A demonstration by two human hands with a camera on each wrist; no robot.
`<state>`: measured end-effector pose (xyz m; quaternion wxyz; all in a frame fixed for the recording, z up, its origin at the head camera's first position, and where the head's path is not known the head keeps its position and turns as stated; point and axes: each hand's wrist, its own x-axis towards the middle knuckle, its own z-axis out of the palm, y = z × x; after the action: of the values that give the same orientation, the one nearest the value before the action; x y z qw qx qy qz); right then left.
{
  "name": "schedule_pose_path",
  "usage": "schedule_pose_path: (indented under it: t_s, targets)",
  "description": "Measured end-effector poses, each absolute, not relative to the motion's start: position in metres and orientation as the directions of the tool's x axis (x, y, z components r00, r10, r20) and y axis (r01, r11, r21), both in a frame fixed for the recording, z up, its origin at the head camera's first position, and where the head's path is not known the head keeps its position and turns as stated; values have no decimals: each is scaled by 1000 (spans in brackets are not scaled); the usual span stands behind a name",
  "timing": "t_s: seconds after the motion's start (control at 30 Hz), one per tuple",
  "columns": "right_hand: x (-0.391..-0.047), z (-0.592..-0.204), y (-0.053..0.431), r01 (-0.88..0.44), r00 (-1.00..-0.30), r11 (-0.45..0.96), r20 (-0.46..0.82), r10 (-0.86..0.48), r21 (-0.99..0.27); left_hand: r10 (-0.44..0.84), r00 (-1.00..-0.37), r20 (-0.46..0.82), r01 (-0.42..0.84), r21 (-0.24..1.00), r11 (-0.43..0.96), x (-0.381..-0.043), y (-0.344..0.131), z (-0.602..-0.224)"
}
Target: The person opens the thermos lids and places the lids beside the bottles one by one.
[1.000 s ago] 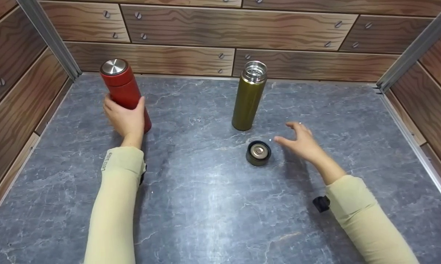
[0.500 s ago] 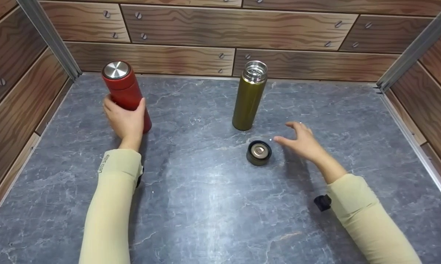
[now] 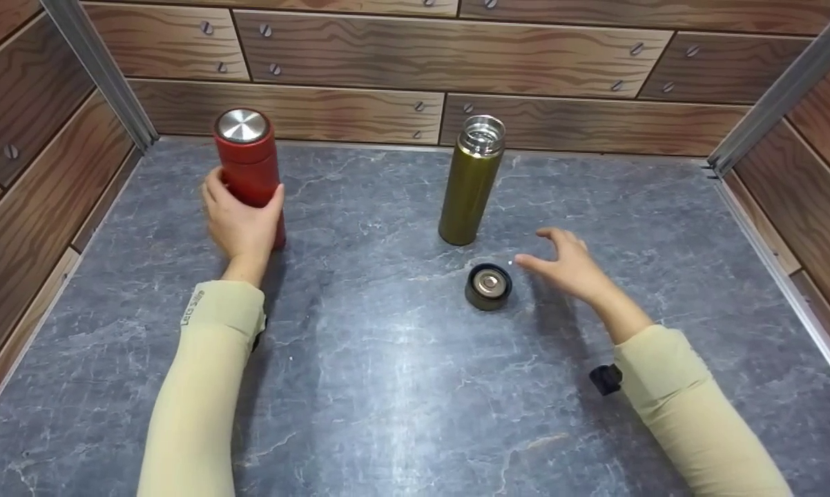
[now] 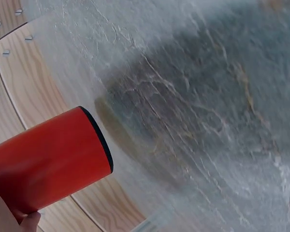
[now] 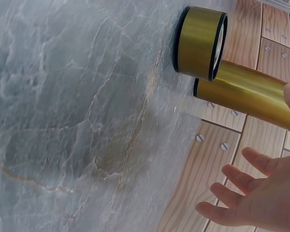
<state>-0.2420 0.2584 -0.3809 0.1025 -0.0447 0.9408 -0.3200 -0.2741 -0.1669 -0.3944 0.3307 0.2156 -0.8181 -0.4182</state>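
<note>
On the left, my left hand (image 3: 239, 224) grips the lower half of a red thermos flask (image 3: 249, 169), which has a shiny steel-topped lid. Its dark-edged base shows in the left wrist view, where the red flask (image 4: 58, 157) reaches in from the left. An olive-gold thermos flask (image 3: 467, 197) stands upright and uncapped, its steel mouth bare. In front of it lies its cap (image 3: 488, 290), inner side up. My right hand (image 3: 567, 266) hovers just right of the cap with thumb and fingers spread, holding nothing; the right wrist view shows those fingers (image 5: 227, 193) apart.
A grey marbled tabletop (image 3: 387, 386) lies under everything. Wood-patterned panels (image 3: 360, 55) close off the back and both sides, with metal strips at the corners. A black strap piece (image 3: 605, 379) sticks out at the right cuff.
The top of the red thermos flask has swung to the right in my left hand, while its base stays near the same place. My right hand, the olive-gold flask and the cap have hardly moved.
</note>
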Motion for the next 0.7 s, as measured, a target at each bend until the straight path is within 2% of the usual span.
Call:
schedule_pose_path:
  t_s: [0.33, 0.53, 0.7]
  targets:
    - [-241, -377, 258, -4, -975, 791, -173, -139, -612, -500, -750, 433, -17, 743, 669, -268, -160, -392]
    - [-243, -376, 256, -19, -975, 792, -165, -151, -610, -414, -753, 511, 49, 672, 739, -265, -156, -391]
    - [-243, -375, 254, -22, -975, 796, -165, -152, -605, -286, -753, 592, 143, 572, 808, -263, -151, -392]
